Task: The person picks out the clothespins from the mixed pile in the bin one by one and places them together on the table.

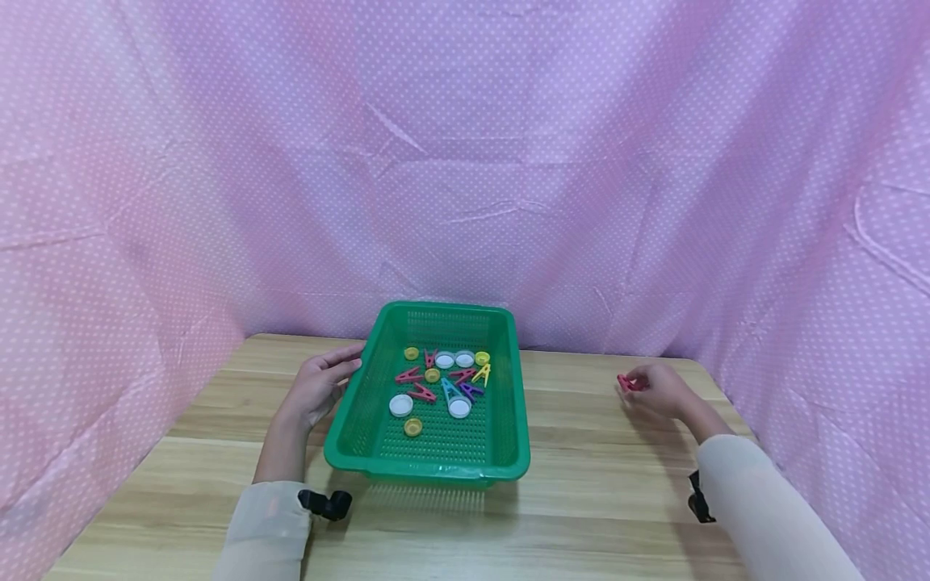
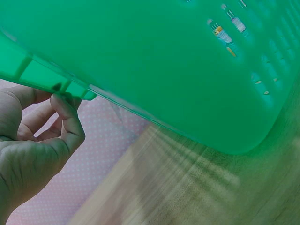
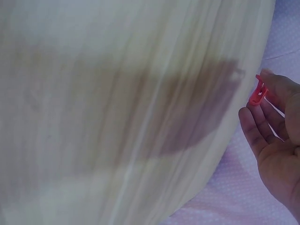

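Two hands are working well apart. Your left hand (image 1: 314,389) is pinching the left rim of a green perforated plastic basket (image 1: 429,470), where round white plastic caps (image 1: 400,405), round yellowish plastic caps (image 1: 412,427) and small plastic clothespins of mixed colours (image 1: 423,393) are lying. Your right hand (image 1: 659,390) is grasping a red plastic clothespin (image 1: 629,384) between thumb and fingers, above the pale wood-grain table (image 1: 581,492), right of the basket. You should probably be squeezing lightly, since harder pressure could be twisting it loose; your left fingers should be steadying the rim, so nothing is sliding.
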A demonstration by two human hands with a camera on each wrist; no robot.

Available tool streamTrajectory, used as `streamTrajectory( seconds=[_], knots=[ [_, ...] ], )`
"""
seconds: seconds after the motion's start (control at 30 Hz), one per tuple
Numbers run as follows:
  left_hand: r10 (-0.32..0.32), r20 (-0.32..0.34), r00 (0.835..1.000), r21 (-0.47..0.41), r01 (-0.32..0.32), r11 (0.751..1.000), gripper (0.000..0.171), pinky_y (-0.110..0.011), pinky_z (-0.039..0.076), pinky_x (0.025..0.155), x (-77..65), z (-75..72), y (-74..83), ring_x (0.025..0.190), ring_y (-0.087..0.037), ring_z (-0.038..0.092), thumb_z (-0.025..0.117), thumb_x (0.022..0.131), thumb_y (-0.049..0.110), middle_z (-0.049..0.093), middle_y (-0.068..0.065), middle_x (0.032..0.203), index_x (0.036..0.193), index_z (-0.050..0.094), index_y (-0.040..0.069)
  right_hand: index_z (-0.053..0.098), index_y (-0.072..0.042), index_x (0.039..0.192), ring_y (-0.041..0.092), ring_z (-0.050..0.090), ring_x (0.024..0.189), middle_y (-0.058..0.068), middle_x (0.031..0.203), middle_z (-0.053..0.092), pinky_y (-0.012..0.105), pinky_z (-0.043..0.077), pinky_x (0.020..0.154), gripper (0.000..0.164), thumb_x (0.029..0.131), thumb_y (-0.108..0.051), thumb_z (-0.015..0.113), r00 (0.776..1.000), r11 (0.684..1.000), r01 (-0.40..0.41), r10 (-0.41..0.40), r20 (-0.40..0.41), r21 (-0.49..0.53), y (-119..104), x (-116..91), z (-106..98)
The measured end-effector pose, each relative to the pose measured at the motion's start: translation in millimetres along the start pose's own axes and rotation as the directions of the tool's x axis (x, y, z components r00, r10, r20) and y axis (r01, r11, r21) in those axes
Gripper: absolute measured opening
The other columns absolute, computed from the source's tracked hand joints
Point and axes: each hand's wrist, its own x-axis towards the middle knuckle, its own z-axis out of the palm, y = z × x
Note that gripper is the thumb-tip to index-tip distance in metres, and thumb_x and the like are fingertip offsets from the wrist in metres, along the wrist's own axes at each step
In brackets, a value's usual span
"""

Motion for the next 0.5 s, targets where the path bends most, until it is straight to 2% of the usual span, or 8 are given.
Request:
streamTrajectory(
  seconds=[0.3,0.5],
  knots=[
    [-0.006,0.000,1.000,-0.009,0.006,1.000,0.048,-0.027,0.058,0.086,0.8,-1.3,-1.1,0.097,-0.009,0.068,0.064,0.102,0.009,0.072,0.001,0.119,0.145,0.051,-0.007,0.070,0.014,0.104,0.021,0.068,0.079,0.011,0.084,0.073,0.035,0.056,0.071,0.027,0.084,-0.003,0.074,0.996,0.996,-0.085,0.085,-0.017,-0.021,23,-18,-2],
    [-0.003,-0.004,1.000,-0.009,0.003,1.000,0.046,-0.028,0.058,0.086,0.7,-0.9,-0.8,0.097,-0.009,0.068,0.063,0.102,0.008,0.072,0.000,0.120,0.145,0.052,-0.006,0.070,0.014,0.105,0.028,0.070,0.083,0.014,0.085,0.073,0.044,0.056,0.077,0.029,0.086,-0.007,0.075,0.991,0.992,-0.123,0.121,-0.061,-0.041,33,-27,-4]
  ],
)
